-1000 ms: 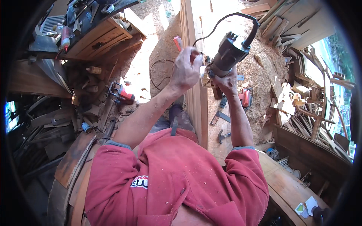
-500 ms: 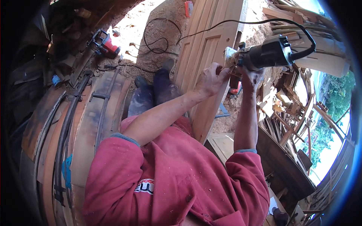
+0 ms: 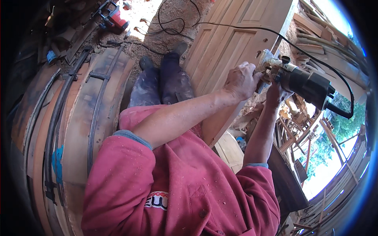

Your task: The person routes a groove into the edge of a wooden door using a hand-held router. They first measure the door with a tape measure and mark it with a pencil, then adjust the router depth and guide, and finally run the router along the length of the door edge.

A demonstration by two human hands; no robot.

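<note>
A handheld router (image 3: 303, 83) with a black motor body lies tilted in the air beside the panelled wooden door (image 3: 232, 47). My right hand (image 3: 277, 95) is wrapped round it from below, close to its base. My left hand (image 3: 241, 82) is closed, with thumb and fingertips at the base end of the router. Whatever those fingers pinch there is too small and partly hidden. The door has panels and a couple of holes near its edge, just beyond my left hand. A black cord (image 3: 341, 112) runs from the router's rear end across the door.
Curved wooden boards (image 3: 100, 110) held by long bar clamps (image 3: 59, 114) are on the left. A red power tool (image 3: 117, 17) sits on the sawdust-covered floor. Scrap wood (image 3: 293, 135) is heaped at the right, near a dark wooden piece (image 3: 285, 179).
Both hands and the router have shifted right and slightly downward in the picture, and the router's rear end now tilts lower. The view has also moved. Both hands keep their places on the tool.
</note>
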